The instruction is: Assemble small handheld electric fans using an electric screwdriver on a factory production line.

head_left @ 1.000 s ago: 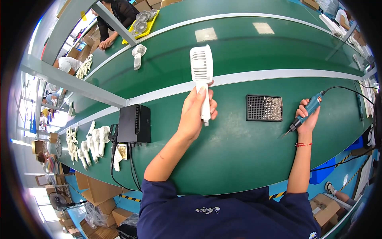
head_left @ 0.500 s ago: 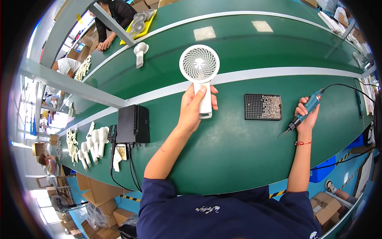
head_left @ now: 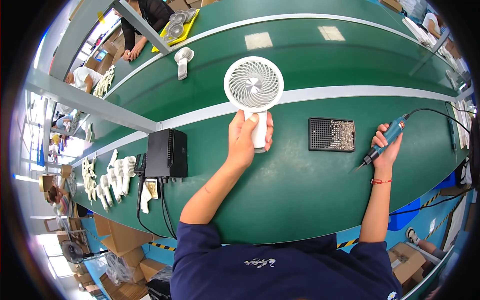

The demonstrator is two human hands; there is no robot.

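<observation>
A white handheld fan (head_left: 253,84) with a round grille is held up above the bench, its handle wrapped by my left hand (head_left: 245,137). The thumb lies across the front of the handle. On the right, my right hand (head_left: 388,144) grips a teal electric screwdriver (head_left: 387,137), its bit slanting down to the left and its cord leading off to the right. Between the hands, a black screw tray (head_left: 320,145) lies on the green table; small screws fill the right part of its hole grid.
A black power box (head_left: 167,154) with cables stands at left, beside several white fans (head_left: 117,172) and loose white parts (head_left: 89,176). Another fan (head_left: 183,62) lies on the belt beyond the metal rail (head_left: 340,92). At far left, a person's hands (head_left: 131,53) rest near a yellow tray (head_left: 189,30).
The fan has tilted so its grille faces me more squarely and looks larger. The fan on the belt has shifted slightly right and nearer. My right hand has barely moved.
</observation>
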